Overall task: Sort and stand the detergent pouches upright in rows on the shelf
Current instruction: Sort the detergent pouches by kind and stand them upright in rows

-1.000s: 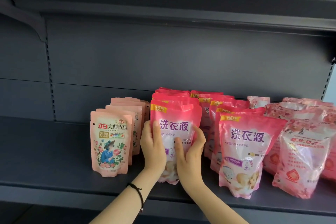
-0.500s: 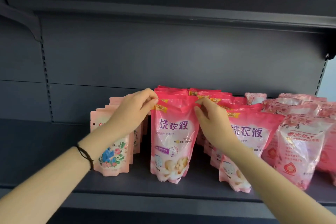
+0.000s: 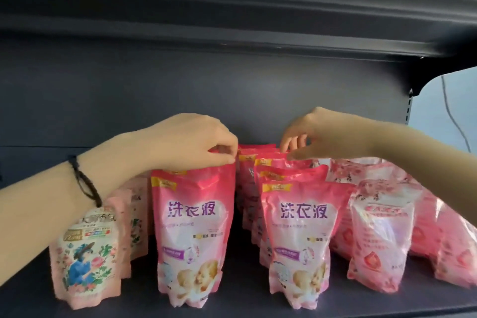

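- Detergent pouches, standing upright in rows on a dark grey shelf [image 3: 232, 302], front to back.
- Left hand [image 3: 191, 142]: curled, fingertips [image 3: 227, 156] pinched on the top edge of a pouch just behind the front bright-pink pouch [image 3: 192, 235]; a black band [image 3: 86, 184] on the wrist.
- Directly below the left hand: that front bright-pink pouch, upright at the shelf's front.
- Under the left forearm: the pale floral pouch [image 3: 86, 258], heading its own row, upright.
- Right hand [image 3: 317, 134]: loosely spread, fingers [image 3: 293, 142] dipping onto the tops of the rear pink pouches [image 3: 260, 156]; whether anything is gripped, cannot tell.
- Below and in front of the right hand: second bright-pink pouch [image 3: 300, 240], upright, leading its row.
- Beneath the right forearm: clear rose-print pouches [image 3: 382, 235], leaning together, less tidy.
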Tool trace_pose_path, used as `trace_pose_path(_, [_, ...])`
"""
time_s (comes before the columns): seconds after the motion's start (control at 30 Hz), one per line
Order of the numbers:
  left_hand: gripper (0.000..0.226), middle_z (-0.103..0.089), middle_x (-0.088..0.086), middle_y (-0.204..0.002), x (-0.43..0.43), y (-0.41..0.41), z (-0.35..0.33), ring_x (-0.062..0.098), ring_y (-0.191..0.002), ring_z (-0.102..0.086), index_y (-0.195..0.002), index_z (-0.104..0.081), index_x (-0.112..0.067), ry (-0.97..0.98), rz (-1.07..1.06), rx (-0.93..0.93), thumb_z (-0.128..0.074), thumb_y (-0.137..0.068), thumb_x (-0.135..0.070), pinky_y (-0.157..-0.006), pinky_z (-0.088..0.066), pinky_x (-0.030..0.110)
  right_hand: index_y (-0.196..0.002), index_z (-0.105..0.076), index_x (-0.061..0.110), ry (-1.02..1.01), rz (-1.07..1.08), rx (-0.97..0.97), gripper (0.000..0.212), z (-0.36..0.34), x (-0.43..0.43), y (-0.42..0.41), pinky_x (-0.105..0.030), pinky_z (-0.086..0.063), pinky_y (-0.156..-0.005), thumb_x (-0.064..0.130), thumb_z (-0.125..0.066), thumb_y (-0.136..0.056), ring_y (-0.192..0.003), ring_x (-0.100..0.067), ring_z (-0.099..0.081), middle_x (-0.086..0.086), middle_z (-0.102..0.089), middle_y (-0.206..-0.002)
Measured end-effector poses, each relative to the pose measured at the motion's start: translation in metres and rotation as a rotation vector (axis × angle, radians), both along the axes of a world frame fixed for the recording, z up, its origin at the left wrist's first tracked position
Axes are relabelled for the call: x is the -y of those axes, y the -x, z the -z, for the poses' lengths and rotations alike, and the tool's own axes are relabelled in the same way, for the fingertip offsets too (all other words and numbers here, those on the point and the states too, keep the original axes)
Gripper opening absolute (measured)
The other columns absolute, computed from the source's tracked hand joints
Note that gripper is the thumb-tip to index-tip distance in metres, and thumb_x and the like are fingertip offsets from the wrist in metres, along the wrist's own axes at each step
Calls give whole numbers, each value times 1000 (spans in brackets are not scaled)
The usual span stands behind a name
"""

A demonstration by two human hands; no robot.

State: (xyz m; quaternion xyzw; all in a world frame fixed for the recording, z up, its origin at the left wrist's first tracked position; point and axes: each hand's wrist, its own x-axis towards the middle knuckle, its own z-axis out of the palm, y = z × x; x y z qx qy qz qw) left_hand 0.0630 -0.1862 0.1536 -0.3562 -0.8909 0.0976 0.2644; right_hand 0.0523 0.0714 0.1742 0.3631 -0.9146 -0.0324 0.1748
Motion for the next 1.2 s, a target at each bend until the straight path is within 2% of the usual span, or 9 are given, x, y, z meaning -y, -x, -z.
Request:
trace_pose_path(0.13, [19, -58, -24, -95, -48, 30, 9, -3, -96, -51, -103, -61, -43, -41, 23, 91, -53, -89, -53, -82, -46, 29, -95, -73, 33, -114, -22, 76, 12, -1, -39, 27, -12, -47, -71, 37, -68, -84, -77, 12, -59, 24, -66, -83])
trace_pose_path(0.3, [30, -55, -28, -82, -84, 59, 14, -4, -85, -53, -107, -65, -40, -74, -67, 198, -60, -84, -57, -72, -40, 23, -97, -72, 29, -210, -56, 99, 22, 11, -67, 68, -25, -52, -74, 45, -68, -82, -76, 7, -60, 19, -68, -87])
trace_pose_path(0.47, [24, -69, -11, -80, -86, 65, 17, 6, -74, -60, -90, -70, -29, -24, -163, 199, -53, -93, -47, -65, -38, 28, -72, -69, 13, -168, -191, 104, 24, 22, -65, 90, -18, -38, -63, 31, -66, -88, -60, 17, -51, 28, -50, -54])
trace_pose_path(0.63, [27, -70, -11, -90, -79, 64, 22, 11, -85, -62, -94, -68, -23, 48, -215, 91, -48, -97, -40, -72, -29, 24, -88, -74, 7, -131, -236, 136, 25, 23, -56, 98, -11, -41, -67, 31, -66, -88, -87, 2, -54, 4, -73, -86])
trace_pose_path(0.73, [24, -69, -14, -83, -71, 63, 24, 5, -79, -61, -91, -69, -25, 28, -237, 58, -50, -96, -39, -70, -29, 21, -91, -74, 8, -125, -256, 119, 26, 25, -48, 98, -11, -44, -71, 33, -66, -88, -85, -2, -59, 2, -74, -92])
trace_pose_path(0.83, [22, -60, -14, -61, -63, 60, 22, -3, -59, -52, -83, -70, -28, -106, -247, 183, -57, -92, -43, -55, -30, 14, -88, -71, 3, -141, -275, 102, 33, 25, -43, 99, -26, -47, -75, 35, -65, -89, -83, -12, -63, -3, -72, -86])
trace_pose_path(0.93, [23, -64, -12, -68, -56, 59, 13, 0, -59, -53, -81, -72, -30, -205, -189, 372, -62, -86, -50, -55, -38, 15, -76, -72, 21, -152, -277, 254, 26, 17, -47, 98, -14, -45, -66, 42, -64, -87, -69, 2, -62, 13, -68, -70])
trace_pose_path(1.03, [26, -64, -24, -78, -57, 60, -1, -5, -75, -58, -87, -67, -38, -51, -176, 381, -57, -83, -61, -63, -41, 14, -80, -72, 23, -173, -256, 280, 33, 2, -50, 98, -15, -48, -64, 53, -59, -86, -68, -2, -64, 11, -70, -72])
trace_pose_path(1.2, [41, -58, -22, -75, -55, 75, -21, 2, -82, -57, -87, -59, -38, 263, -158, 56, -35, -82, -72, -76, -42, 27, -90, -67, 33, -341, -222, -43, 15, -13, -47, 105, -33, -54, -63, 47, -60, -86, -68, 7, -57, 24, -60, -69])
